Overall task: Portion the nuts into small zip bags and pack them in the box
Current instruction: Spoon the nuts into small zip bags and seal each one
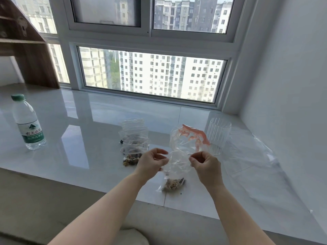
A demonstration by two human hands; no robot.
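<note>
We see the pale worktop (pixel 88 121) filling the lower frame, with a clear box (pixel 218 135) right of centre. Filled small bags (pixel 134 142) lie mid-frame. At lower centre, our left hand (pixel 152 161) and right hand (pixel 205 163) each pinch a top corner of a bag (pixel 177 167) with nuts (pixel 174 184) in its bottom. We judge sealing is in hand; next, press the strip shut.
</note>
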